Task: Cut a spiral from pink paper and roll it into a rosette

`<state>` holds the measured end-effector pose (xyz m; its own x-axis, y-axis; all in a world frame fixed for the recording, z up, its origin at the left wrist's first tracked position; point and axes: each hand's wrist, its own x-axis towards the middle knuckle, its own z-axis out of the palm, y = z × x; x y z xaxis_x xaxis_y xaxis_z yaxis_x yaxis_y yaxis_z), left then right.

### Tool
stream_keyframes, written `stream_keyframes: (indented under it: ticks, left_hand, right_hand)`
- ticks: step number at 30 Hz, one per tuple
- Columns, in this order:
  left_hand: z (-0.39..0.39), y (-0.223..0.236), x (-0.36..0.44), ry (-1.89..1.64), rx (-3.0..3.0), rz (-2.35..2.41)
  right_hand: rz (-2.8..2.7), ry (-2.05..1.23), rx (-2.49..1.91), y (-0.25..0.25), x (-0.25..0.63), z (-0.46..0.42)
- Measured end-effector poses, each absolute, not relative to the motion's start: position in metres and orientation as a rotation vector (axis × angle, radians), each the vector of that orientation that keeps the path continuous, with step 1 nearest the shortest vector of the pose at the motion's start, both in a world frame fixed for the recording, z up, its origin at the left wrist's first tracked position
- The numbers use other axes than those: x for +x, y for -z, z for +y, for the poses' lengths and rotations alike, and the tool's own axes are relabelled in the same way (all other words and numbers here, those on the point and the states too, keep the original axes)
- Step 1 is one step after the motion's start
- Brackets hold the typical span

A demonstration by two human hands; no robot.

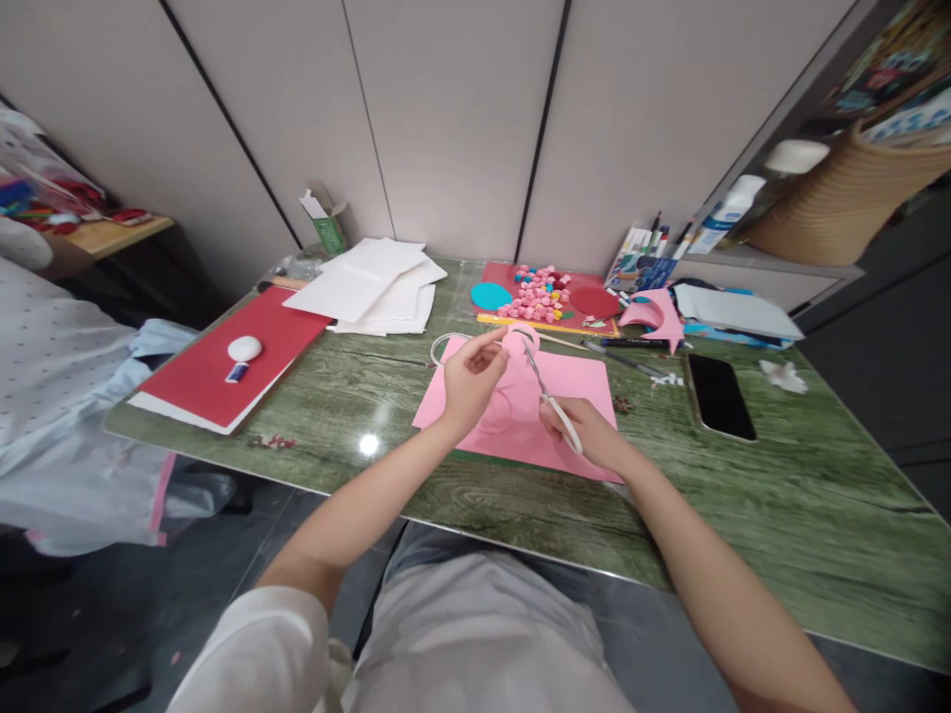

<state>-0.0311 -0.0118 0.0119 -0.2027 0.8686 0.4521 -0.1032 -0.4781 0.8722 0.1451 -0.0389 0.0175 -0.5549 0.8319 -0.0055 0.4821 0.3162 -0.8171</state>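
Observation:
In my left hand (475,379) is a small piece of pink paper (520,338), pinched at its left edge and held above the table. My right hand (581,428) grips scissors (559,416) by their white handles, and the blades reach up to the pink piece. Below both hands lies a pink sheet (572,381) with a curled pink strip (496,411) on it. Whether the blades are closed on the paper is too small to tell.
Behind my hands, a red sheet (586,322) bears pink pompom-like bits (541,294) and a blue disc (491,296). White papers (378,282) and a red folder-like sheet (215,376) lie left. A phone (719,396) lies right. Someone's spotted clothing (59,366) shows at far left.

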Motion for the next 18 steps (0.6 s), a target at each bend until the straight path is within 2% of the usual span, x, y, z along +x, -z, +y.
stream_keyframes:
  ticks: [18]
  left_hand:
    - [-0.0096, -0.0143, -0.0351, -1.823, 1.331, 0.972]
  right_hand:
    - [-2.204, -1.138, -1.177, -0.0171, 0.1462, -0.0384]
